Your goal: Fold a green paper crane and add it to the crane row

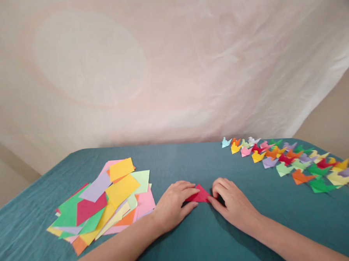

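A small piece of folded red paper (201,194), roughly a triangle, lies on the teal cloth between my hands. My left hand (176,200) grips its left part, fingers over the top and thumb along the near edge; that end of the paper is hidden beneath the fingers. At the right corner, the thumb of my right hand (229,199) meets the paper, with the other fingers curled in. Both forearms reach in from the bottom of the view.
A loose pile of coloured paper sheets (123,189) spreads at the left on the teal tablecloth (176,161). Several folded paper birds (301,176) stand in rows at the right. A pale cloth (171,68) hangs behind the table's far edge.
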Available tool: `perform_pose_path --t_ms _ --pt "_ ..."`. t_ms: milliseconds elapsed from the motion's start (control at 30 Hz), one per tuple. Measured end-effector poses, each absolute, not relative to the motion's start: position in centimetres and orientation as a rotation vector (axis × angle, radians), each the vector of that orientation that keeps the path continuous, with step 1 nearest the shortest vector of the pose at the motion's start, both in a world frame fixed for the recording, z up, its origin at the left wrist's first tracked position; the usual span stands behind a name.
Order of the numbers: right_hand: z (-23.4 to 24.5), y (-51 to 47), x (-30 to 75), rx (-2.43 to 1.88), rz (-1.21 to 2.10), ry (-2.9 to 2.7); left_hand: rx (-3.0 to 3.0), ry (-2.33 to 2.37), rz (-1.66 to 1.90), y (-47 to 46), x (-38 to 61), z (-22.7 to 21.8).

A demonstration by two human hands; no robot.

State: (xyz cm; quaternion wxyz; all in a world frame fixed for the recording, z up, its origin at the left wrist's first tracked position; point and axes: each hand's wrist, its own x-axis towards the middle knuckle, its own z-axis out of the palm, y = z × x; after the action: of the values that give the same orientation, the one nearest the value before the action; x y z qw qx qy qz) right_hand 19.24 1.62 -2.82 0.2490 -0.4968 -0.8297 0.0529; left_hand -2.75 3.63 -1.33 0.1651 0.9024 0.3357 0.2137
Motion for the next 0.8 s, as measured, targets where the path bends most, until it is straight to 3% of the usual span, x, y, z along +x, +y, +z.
perform_pose_path --t_ms 233,467,800 --pt "-3.2 1.8 19.2 -1.296 0.318 -2.206 2.527 0.836 0.614 3.8 -2.6 -1.2" --pt "-3.2 1.7 19.3 -1.262 0.397 -2.213 2.47 1.088 0.7 4.0 -2.8 -2.4" --pt "-2.5 1.3 18.8 -1.247 0.669 -2.027 2.33 0.931 0.773 3.8 -2.5 -1.6"
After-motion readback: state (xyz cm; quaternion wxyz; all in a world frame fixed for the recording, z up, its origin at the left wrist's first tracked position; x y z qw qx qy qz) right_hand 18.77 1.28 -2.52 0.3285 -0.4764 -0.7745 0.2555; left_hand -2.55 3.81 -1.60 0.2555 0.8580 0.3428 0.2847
